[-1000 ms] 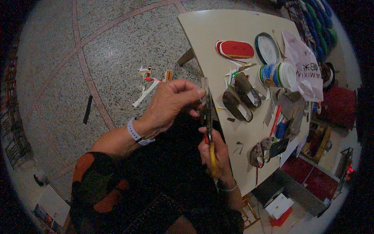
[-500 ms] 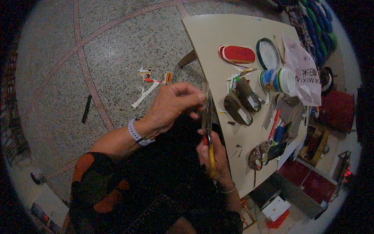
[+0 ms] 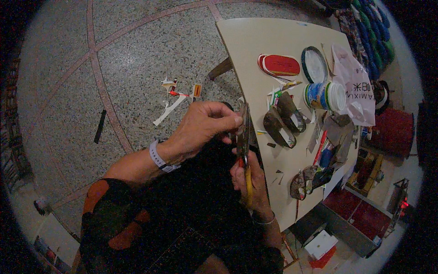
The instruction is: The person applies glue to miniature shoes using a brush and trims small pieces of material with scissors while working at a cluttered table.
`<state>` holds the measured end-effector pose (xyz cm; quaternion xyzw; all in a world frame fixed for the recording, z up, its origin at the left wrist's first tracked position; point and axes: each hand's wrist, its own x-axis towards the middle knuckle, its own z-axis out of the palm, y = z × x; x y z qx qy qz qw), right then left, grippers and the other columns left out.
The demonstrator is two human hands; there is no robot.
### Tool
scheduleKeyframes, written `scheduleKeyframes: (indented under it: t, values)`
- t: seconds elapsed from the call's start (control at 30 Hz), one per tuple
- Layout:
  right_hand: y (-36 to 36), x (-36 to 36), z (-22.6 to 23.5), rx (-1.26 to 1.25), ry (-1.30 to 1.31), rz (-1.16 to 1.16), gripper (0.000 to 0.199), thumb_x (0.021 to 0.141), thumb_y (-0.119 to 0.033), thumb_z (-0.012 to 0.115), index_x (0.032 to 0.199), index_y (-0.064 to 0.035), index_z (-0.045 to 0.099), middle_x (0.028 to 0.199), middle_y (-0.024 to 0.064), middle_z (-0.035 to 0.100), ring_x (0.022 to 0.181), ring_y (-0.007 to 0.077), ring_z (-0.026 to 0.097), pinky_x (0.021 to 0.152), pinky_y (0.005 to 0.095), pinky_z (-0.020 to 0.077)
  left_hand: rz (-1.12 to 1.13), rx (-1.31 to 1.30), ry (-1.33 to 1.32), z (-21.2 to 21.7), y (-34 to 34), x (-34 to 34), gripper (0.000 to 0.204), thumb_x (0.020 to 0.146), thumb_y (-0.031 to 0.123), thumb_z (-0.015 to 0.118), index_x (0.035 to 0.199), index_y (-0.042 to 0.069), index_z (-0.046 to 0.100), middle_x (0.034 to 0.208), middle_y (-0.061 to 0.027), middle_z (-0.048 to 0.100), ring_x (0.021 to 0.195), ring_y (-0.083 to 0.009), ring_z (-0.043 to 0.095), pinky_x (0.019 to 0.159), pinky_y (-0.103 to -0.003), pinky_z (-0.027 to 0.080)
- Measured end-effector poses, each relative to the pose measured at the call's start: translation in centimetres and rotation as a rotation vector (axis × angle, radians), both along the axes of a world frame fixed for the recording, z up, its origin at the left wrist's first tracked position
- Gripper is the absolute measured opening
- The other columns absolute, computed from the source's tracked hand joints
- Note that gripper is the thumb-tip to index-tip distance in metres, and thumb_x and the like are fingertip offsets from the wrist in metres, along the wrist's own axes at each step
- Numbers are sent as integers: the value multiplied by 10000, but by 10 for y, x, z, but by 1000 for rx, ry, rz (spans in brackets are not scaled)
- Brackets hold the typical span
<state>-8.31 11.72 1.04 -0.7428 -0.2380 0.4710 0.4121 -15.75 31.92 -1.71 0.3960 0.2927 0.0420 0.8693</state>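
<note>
My right hand point(image 3: 250, 180) grips yellow-handled scissors point(image 3: 245, 150) whose blades point away from me along the table's near edge. My left hand point(image 3: 204, 128), with a pale wristband, pinches a small dark piece point(image 3: 237, 134) right at the blades. Both hands hover over my dark lap beside the beige table point(image 3: 255, 50). What exactly the blades bite on is hard to make out.
On the table lie curved dark strips point(image 3: 280, 121), a red oval piece point(image 3: 279, 65), a round dark-rimmed lid point(image 3: 314, 65), a white-capped jar point(image 3: 325, 96) and a plastic bag point(image 3: 353, 86). Paper scraps point(image 3: 175, 93) litter the speckled floor. Red boxes point(image 3: 388, 132) stand to the right.
The hands and scissors hold nearly the same pose; the view has shifted slightly, with my left fingers staying pinched at the blades.
</note>
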Motion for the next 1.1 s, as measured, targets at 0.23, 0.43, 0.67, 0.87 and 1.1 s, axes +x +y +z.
scheduleKeyframes:
  t: [0.23, 0.43, 0.67, 0.87, 1.1]
  values:
    - [-1, -3, -4, 10, 1, -46, 381, 985, -273, 539, 1278, -45, 455, 712, -26, 465, 546, 45, 426, 480, 203, 371, 16, 20, -4, 4, 0, 0, 225, 885, 198, 694, 919, -24, 680, 841, -75, 686, 741, -122, 642, 624, -252, 539]
    - [0, -7, -4, 0, -3, -78, 403, 978, -298, 571, 1274, -46, 465, 703, -32, 462, 528, 49, 428, 469, 201, 371, 10, 27, -7, 2, 0, -1, 207, 888, 187, 691, 918, -17, 680, 841, -67, 684, 742, -115, 639, 627, -248, 532]
    - [-1, -5, -4, -19, -52, -42, 393, 979, -306, 567, 1262, -47, 487, 675, -34, 468, 501, 49, 422, 449, 205, 366, 1, 10, -4, 2, 0, -1, 188, 895, 175, 682, 918, -11, 680, 852, -65, 687, 738, -111, 632, 642, -243, 528]
    - [-2, 6, 19, 67, 102, -200, 451, 977, -408, 541, 1236, -40, 516, 641, -25, 485, 476, 41, 405, 429, 203, 310, 80, 13, -115, -14, 9, 2, 146, 905, 116, 660, 940, -21, 621, 960, -137, 701, 836, -181, 682, 783, -298, 544]
    - [-31, 14, 26, 2, 111, -68, 494, 963, -461, 536, 1231, -46, 533, 623, -25, 481, 503, 44, 416, 451, 217, 315, -24, -58, -183, -18, 14, 1, 211, 918, 42, 607, 1059, 9, 454, 996, -207, 694, 900, -261, 702, 832, -342, 551]
